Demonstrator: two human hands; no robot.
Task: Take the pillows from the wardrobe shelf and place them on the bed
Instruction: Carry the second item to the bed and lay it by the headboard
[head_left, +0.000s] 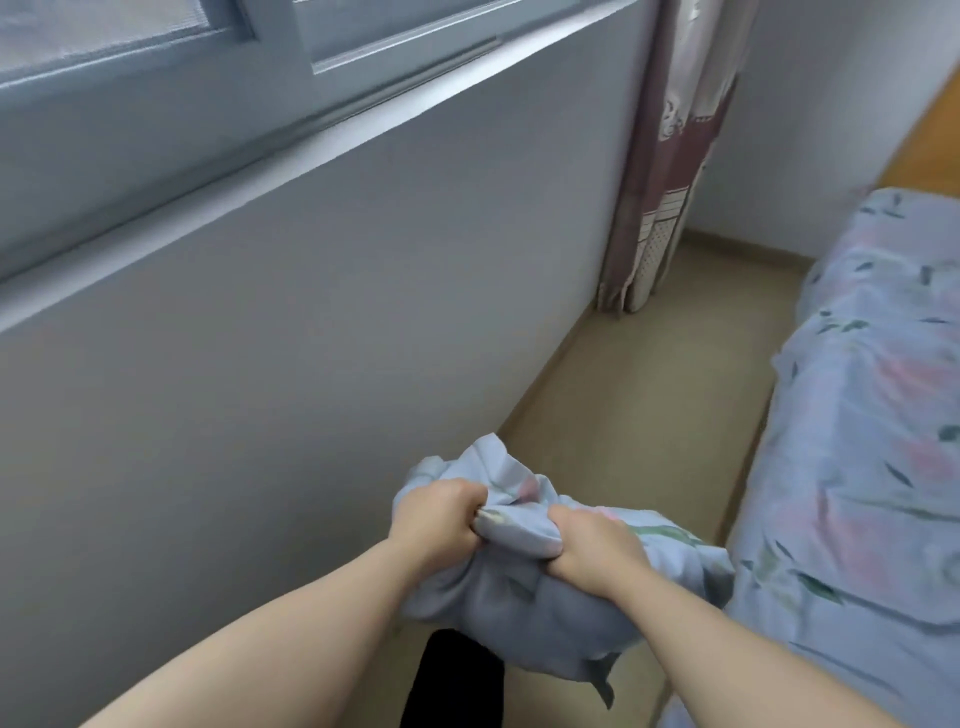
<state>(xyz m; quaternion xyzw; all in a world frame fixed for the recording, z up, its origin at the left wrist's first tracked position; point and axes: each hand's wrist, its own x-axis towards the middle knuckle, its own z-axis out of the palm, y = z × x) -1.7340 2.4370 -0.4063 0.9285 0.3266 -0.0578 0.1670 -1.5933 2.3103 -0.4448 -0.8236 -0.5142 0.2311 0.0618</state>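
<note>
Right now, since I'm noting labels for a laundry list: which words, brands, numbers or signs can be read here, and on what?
None can be read.
The pillow bears only a leaf and flower print, and so does the bed cover.
The curtain shows pale patterns; a small dark mark at its top is too blurred to read.

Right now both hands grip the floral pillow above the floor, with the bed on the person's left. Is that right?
Not quite: the head view shows the bed on the person's right. The left hand and right hand do grip the floral pillow.
</note>
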